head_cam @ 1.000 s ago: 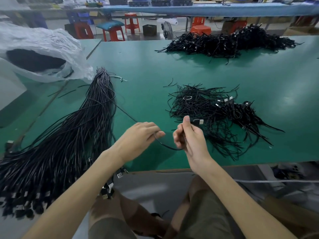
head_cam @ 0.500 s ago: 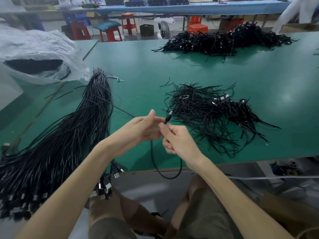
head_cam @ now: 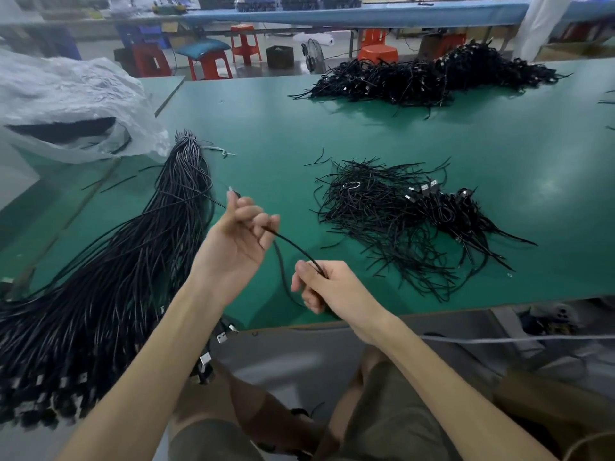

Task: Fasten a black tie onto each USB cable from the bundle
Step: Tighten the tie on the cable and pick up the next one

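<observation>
1. one wide-angle view, worn on the person's head, looking forward and down over a flat green work table point(head_cam: 266, 128).
2. it sits close to the table's near edge; the left hand point(head_cam: 233, 242) and right hand point(head_cam: 334, 291) reach in from the bottom, near centre.
3. red plastic stools point(head_cam: 244, 44) at the top edge mark the far background.

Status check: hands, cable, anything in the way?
Left hand and right hand both grip one cable, slack loop between. No tie on it that I can see. Nothing blocking; tie pile right of hands, bundle left.
</observation>
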Tool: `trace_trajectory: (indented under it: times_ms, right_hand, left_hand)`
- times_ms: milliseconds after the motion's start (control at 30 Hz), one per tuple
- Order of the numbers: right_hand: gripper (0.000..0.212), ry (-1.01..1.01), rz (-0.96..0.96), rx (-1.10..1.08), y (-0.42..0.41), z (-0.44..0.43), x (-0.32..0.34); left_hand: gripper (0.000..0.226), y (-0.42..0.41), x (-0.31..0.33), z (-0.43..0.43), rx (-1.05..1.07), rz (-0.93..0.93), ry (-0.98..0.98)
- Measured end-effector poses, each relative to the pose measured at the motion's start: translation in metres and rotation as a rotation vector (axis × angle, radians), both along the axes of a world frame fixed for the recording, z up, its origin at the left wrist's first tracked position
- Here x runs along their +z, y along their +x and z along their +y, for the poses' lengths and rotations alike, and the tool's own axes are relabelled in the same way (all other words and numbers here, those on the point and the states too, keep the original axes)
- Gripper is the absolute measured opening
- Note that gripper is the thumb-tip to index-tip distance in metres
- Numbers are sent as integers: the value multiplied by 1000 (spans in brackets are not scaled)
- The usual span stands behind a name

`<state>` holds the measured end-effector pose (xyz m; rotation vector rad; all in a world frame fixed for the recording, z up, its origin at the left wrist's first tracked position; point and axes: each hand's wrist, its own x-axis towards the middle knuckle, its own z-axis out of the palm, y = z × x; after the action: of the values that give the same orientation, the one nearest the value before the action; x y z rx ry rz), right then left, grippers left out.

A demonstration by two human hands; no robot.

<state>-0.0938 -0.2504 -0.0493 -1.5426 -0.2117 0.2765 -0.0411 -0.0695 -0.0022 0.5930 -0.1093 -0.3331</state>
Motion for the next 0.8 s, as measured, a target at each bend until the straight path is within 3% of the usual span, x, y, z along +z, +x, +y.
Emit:
trace_trajectory:
  times_ms: [67,200,267,333,433,500,567,667,800]
  right_hand:
    - [37,4,-1,53,-2,-3,-3]
    - [32,-91,-7,40,4,-9,-1]
    - [30,-239,-98,-72,11,-12,3]
    - [30,-387,-189,-171,19,-14,8]
    - [32,-537,-302,-225,27,-13,21]
    - [33,-582,-366,-241,28,-8,30]
    - [33,-568,-422,-246,27,-2,38]
    - [29,-480,-447,-214,26,3,45]
    - [18,-349,-403,-188,28,6,44]
  left_hand:
    - [44,-3,8,5,-91,18,-116]
    - [39,-18,19,20,-381,-140,26]
    - [40,-26,26,28,-574,-306,315]
    - [40,-35,31,28,-760,-500,815]
    - [38,-48,29,14,-1004,-591,1331]
    - [38,-50,20,5,-885,-616,1590]
    - [31,-48,11,5,-626,-616,1753]
    - [16,-46,7,14,-445,-574,1725]
    - [39,-46,3,20,-419,-632,1773]
